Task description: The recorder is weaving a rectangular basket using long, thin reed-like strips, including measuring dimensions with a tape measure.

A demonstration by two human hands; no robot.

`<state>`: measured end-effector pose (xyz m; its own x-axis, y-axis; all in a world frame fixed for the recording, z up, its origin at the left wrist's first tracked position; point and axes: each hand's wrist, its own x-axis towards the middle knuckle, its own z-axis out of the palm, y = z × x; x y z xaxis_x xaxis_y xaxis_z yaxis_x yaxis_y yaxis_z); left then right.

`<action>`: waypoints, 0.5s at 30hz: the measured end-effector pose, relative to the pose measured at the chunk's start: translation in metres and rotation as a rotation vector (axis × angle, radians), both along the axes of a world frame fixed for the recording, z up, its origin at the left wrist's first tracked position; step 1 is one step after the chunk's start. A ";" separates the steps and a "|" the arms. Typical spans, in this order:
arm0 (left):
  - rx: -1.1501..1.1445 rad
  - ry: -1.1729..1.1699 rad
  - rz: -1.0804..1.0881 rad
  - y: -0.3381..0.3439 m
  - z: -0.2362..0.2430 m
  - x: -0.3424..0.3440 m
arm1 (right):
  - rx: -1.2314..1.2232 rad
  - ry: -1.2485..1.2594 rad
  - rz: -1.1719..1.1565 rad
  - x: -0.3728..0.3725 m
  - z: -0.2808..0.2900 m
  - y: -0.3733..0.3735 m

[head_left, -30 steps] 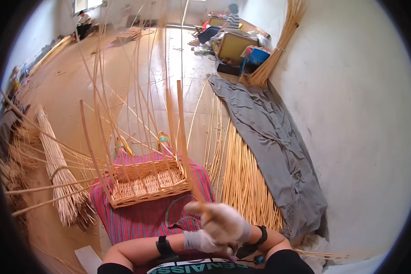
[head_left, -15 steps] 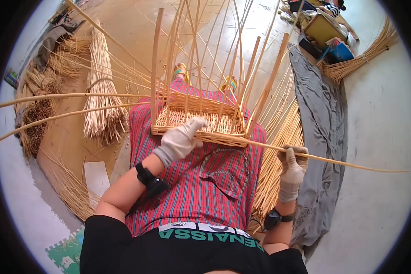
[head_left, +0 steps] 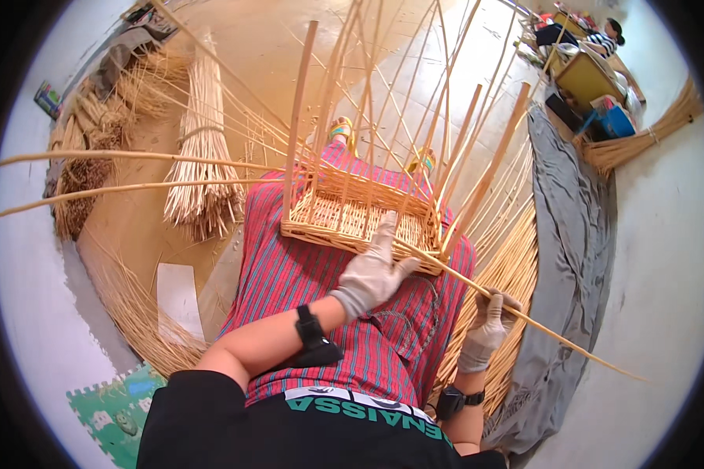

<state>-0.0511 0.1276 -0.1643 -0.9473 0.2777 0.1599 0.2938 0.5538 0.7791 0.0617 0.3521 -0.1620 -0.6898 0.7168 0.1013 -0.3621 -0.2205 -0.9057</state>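
Observation:
A partly woven wicker basket (head_left: 296, 230) rests on my lap, its upright stakes rising all round. My left hand (head_left: 370, 273), in a pale work glove, lies against the near wall. Its index finger stretches up over the woven edge, and the thumb points out to the right; the other fingers are partly hidden. A long willow rod (head_left: 555, 330) runs from the near wall's right part down to the right. My right hand (head_left: 489, 330), gloved too, is closed round this rod a short way from the basket corner, thumb pressed on it.
Two thick rods (head_left: 117, 188) stick out left of the basket. A tied bundle of peeled rods (head_left: 205, 148) stands on the floor to the left, more rods (head_left: 508, 270) lie at my right beside a grey cloth (head_left: 575, 234). Another person (head_left: 606, 39) sits far right.
My left hand has slid right along the near wall, its index finger now stretched out. The rod in my right hand slopes down more steeply. The whole view has shifted.

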 end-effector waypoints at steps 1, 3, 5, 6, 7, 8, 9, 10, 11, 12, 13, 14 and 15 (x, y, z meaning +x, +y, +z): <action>-0.012 0.013 0.085 0.011 -0.003 -0.003 | -0.006 -0.139 0.079 -0.001 -0.002 0.000; -0.062 -0.286 0.096 0.020 -0.013 -0.017 | -0.065 -0.163 0.137 -0.007 -0.012 0.001; -0.018 -0.762 0.065 0.018 -0.023 -0.040 | -0.121 -0.189 0.169 -0.012 -0.023 0.005; 0.170 -0.869 0.062 0.015 -0.028 -0.046 | -0.143 -0.216 0.182 -0.016 -0.028 0.009; 0.217 -0.894 0.034 0.013 -0.032 -0.048 | -0.163 -0.173 0.183 -0.020 -0.033 0.014; 0.328 -0.968 0.016 0.010 -0.035 -0.049 | -0.181 -0.271 0.187 -0.023 -0.037 0.020; 0.346 -0.889 -0.007 0.005 -0.038 -0.052 | -0.192 -0.297 0.175 -0.028 -0.041 0.025; 0.436 -0.946 -0.079 0.003 -0.041 -0.049 | -0.223 -0.311 0.148 -0.031 -0.043 0.031; 0.466 -0.946 -0.109 -0.001 -0.044 -0.050 | -0.224 -0.366 0.178 -0.036 -0.044 0.037; 0.584 -0.998 -0.047 -0.001 -0.046 -0.048 | -0.255 -0.388 0.234 -0.040 -0.043 0.042; 0.539 -0.993 -0.140 -0.002 -0.049 -0.048 | -0.189 -0.395 0.274 -0.043 -0.039 0.048; 0.482 -0.984 -0.151 -0.002 -0.051 -0.048 | -0.183 -0.412 0.299 -0.048 -0.033 0.050; 0.503 -0.930 -0.170 0.002 -0.054 -0.046 | -0.106 -0.439 0.311 -0.051 -0.024 0.053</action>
